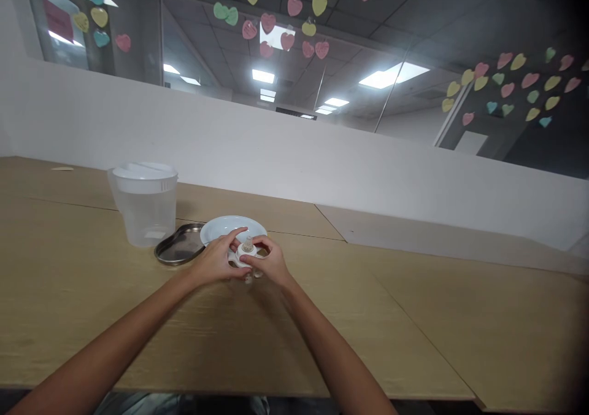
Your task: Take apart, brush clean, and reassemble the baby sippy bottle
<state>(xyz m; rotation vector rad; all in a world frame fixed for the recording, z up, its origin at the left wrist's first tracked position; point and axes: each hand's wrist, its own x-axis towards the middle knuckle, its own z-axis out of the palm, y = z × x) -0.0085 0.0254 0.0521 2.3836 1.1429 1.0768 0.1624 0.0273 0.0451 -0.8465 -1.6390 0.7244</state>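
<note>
A small baby bottle [246,252] with a clear teat and a white collar stands upright between my two hands, above the wooden table. My left hand [215,260] is wrapped round its left side, with the thumb low and the fingers behind. From the right, my right hand [273,263] grips the white collar between thumb and fingers. Much of the bottle's body is hidden by my hands. Just behind them lies a white plate [221,226], partly covered by my left fingers. A metal kidney dish [180,244] sits to the left of the plate.
A lidded translucent pitcher [150,209] holding clear liquid stands behind the kidney dish at the left. The wooden table [345,323] meets a low white wall [239,151]. Above it is a glass pane with heart-shaped notes. A thin pale piece [62,169] lies far left.
</note>
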